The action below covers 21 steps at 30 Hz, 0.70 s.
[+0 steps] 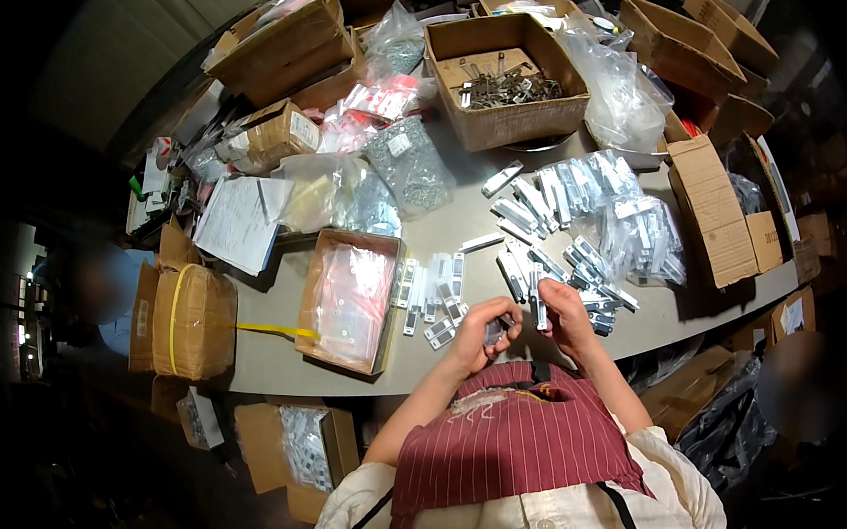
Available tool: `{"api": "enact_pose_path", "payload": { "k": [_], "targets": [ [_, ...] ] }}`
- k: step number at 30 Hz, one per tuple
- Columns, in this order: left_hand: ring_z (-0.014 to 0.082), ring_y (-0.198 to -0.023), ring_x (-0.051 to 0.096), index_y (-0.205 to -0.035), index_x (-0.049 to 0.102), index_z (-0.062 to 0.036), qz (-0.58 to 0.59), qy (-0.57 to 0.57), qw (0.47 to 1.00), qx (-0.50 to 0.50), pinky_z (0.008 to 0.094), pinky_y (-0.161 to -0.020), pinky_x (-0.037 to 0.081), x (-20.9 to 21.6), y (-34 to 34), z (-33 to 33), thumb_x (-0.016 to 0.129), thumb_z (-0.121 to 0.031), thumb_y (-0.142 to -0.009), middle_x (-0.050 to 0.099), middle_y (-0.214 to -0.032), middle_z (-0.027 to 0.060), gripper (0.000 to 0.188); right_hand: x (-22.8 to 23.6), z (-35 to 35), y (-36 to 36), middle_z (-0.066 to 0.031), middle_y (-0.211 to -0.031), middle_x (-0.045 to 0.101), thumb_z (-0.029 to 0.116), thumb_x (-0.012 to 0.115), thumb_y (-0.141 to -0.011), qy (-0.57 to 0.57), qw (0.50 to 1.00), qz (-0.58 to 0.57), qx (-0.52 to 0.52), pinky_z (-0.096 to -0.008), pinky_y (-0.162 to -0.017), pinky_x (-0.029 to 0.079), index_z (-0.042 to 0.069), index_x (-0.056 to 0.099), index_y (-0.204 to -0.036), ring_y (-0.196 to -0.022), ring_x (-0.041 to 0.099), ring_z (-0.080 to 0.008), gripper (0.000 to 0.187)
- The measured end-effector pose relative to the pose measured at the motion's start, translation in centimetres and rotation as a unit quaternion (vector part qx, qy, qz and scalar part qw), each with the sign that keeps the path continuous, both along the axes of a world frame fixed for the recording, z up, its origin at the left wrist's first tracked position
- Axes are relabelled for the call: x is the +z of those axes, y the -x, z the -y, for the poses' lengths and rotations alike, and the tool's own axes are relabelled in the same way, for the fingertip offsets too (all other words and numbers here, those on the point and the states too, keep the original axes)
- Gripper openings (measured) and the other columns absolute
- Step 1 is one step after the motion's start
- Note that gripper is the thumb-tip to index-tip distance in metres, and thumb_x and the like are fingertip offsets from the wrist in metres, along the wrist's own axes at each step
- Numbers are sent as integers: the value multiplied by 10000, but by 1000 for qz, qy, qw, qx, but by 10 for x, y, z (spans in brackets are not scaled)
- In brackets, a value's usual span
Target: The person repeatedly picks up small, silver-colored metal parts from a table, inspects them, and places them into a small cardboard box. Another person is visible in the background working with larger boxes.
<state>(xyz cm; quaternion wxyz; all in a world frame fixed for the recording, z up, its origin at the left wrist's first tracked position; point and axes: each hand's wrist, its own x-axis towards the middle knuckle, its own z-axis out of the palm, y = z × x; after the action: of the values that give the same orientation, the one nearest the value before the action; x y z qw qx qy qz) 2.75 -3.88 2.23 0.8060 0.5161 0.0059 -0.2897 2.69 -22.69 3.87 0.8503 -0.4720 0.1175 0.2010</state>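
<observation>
My right hand [568,320] pinches a slim silver-and-dark metal hardware piece [538,305], held upright over the near edge of the table. Just left of it, my left hand [485,337] is closed, its fingers curled around something greyish, too hidden to name. Beyond my right hand lies a loose pile of similar slim metal pieces [591,264], some of them in clear plastic bags [647,236]. Nearer my left hand, a smaller group of white-and-grey pieces [432,289] lies flat on the table [481,268].
An open carton [353,364] of clear plastic bags stands left of my hands. Farther left sits a taped brown box [195,322] with a yellow strap. At the back is a carton [503,125] of dark metal parts; an open carton [709,212] stands right.
</observation>
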Motion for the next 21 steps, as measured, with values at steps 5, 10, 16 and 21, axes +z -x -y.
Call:
{"api": "enact_pose_path", "payload": {
  "k": [5,10,16,21],
  "targets": [
    [74,-490,436,-769,573,-62,-71,-70,992,-77,226,-436,302,30,9,13,613,-286,-950,497,-618,1,291,-5,-4,0,61,-680,556,306,622,-966,74,996,25,39,-166,-433,336,100,621,-863,-492,461,-11,230],
    [72,-475,412,-737,569,-48,-56,-136,986,-74,235,-442,293,27,13,5,669,-329,-926,451,-550,-22,353,-26,-10,-3,69,-666,541,287,654,-956,111,991,53,47,-200,-442,323,87,633,-839,-515,445,-14,233],
    [77,-516,416,-714,546,-59,-112,-84,989,36,247,-467,297,10,26,-12,668,-206,-906,474,-616,-10,271,-60,-27,-22,48,-614,509,303,659,-955,299,936,168,75,-228,-487,324,35,636,-798,-561,430,-32,311],
    [81,-390,366,-926,560,26,-87,193,977,-40,216,-390,311,6,22,-42,491,-187,-973,494,-578,50,229,-64,-60,-56,-98,-724,598,296,620,-958,403,836,359,98,-341,-614,467,9,651,-1021,-658,578,-210,296]
  ]
}}
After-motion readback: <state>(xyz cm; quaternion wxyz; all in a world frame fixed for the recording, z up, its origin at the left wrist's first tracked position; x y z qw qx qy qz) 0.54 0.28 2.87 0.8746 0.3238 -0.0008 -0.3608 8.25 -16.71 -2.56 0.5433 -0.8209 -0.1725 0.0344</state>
